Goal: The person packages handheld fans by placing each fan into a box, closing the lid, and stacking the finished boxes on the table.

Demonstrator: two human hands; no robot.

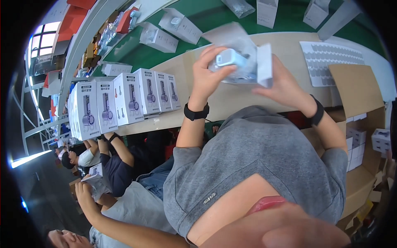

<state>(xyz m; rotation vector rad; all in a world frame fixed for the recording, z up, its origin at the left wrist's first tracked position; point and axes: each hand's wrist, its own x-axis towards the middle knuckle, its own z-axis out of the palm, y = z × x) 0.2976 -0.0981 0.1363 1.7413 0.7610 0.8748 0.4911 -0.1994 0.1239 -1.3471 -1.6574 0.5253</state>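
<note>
My left hand (pixel 208 77) is closed around a light-blue handheld device (pixel 231 58), its rounded end pointing toward me. Clear plastic wrapping surrounds the device, which sits partly inside an open white box (pixel 264 65). Raised flaps stand at the box's far left and right sides. My right hand (pixel 284 87) grips the box from its right side, the fingers partly hidden behind it. Both hands are over the table's near edge, black bands on the wrists.
White printed boxes (pixel 147 91) stand in a row on the table (pixel 186 89) at left. Open white boxes (pixel 180 25) rest on the green surface (pixel 231 20) behind. At right are a sticker sheet (pixel 331 62) and an open carton (pixel 364 91) holding boxes. Co-workers sit at left.
</note>
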